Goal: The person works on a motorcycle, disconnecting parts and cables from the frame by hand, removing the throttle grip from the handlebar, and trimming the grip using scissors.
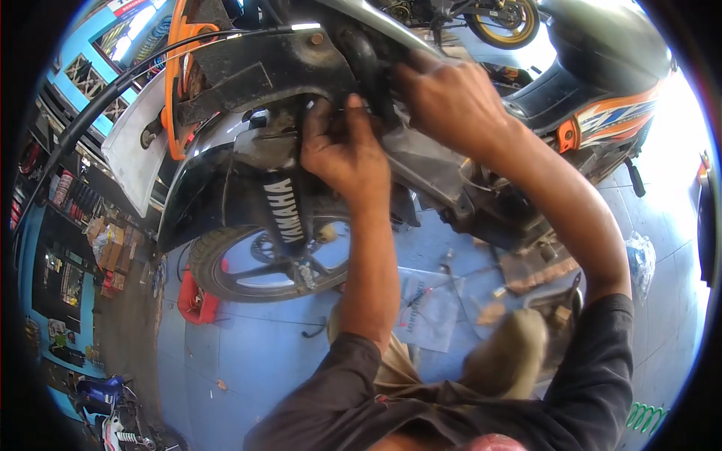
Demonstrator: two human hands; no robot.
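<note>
Blue tiled floor: spread beneath the front wheel; a printed plastic sheet is laid to the right of that wheel.
Motorcycle: seen with its front end above the front wheel; the place being worked on is found there, up and to the right of the wheel.
Black panel: mounted above the front wheel, with orange trim at its outer end.
Fork cover: lettered YAMAHA, run down in front of the wheel.
Red tray: placed on the floor, just beside the wheel's lower left.
Right hand: raised above and right of the wheel, fingers curled in beside a dark part; tips are hidden, so a grip cannot be told. Close fitting or loosening is judged to be in hand; which is unclear.
Left hand: held above the wheel at the panel's lower edge, thumb raised, fingers bent; whether anything is pinched cannot be told. Steady support here seems called for next, with careful fingertip work by the other.
Bolt head: set in the panel, touched by neither hand.
</note>
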